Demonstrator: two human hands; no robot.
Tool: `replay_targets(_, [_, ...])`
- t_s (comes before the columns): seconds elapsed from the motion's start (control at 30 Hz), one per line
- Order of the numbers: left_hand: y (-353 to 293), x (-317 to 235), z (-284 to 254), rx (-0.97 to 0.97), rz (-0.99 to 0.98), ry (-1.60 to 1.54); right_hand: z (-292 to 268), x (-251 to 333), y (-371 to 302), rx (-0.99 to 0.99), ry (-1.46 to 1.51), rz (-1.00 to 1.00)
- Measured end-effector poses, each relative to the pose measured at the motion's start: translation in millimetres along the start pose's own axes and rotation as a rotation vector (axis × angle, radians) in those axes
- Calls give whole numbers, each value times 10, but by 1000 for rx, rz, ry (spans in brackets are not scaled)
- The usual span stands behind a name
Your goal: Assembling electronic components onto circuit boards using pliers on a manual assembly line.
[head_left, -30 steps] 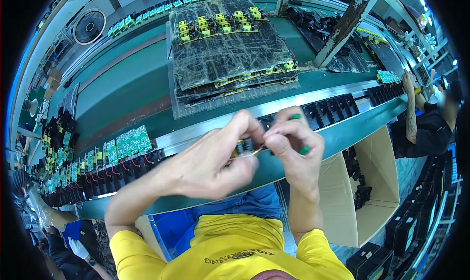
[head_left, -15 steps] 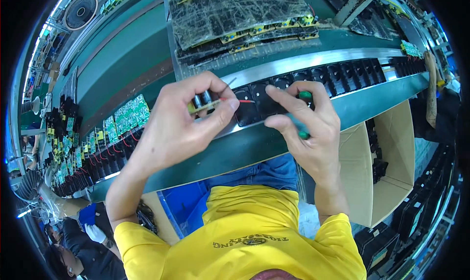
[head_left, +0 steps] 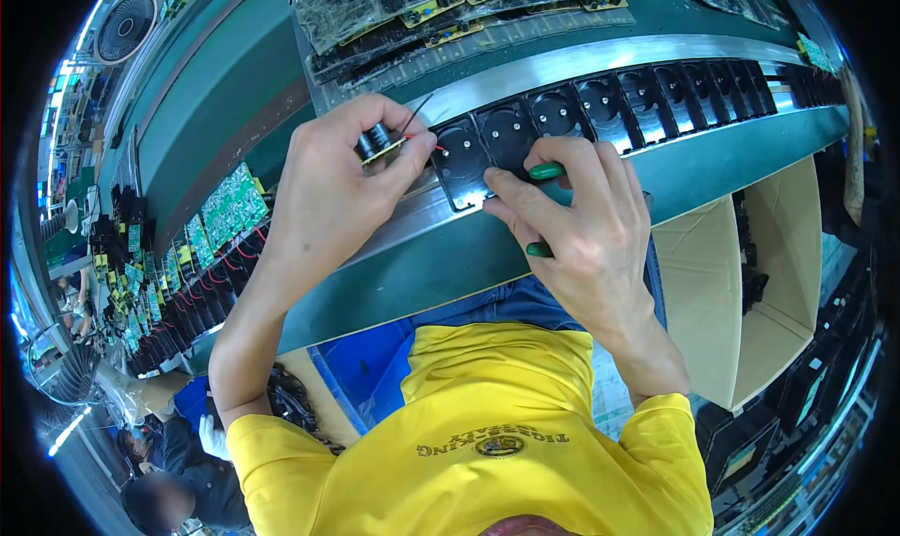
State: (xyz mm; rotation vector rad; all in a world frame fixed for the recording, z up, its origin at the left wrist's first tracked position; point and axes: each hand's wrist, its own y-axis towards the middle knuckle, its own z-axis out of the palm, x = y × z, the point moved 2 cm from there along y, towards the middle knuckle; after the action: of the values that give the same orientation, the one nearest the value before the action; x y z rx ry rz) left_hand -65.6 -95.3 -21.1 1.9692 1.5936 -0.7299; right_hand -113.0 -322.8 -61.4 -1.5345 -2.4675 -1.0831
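Circuit board point(head_left: 382, 152) pinched in left hand point(head_left: 339, 175), upper centre-left, partly finger-covered, right hand point(head_left: 589, 219) curled round green-handled tool point(head_left: 547, 171), its head hidden

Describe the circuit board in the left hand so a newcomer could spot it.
Find the green workbench, then the left hand just left of the row of open black housings. It holds a small circuit board bearing dark cylindrical components. Unlike the green boards farther left, this one is held in a hand.
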Motion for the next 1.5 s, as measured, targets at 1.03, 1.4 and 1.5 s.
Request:
replay_targets(1.03, [79,195,-66,133,538,322,90,36,827,-97,1894,468])
replay_targets(1.4, [67,331,43,18,651,350,813,-31,928,-141,1901,391])
replay_targets(1.5, [96,313,61,9,672,331,931,-141,924,-65,2095,144])
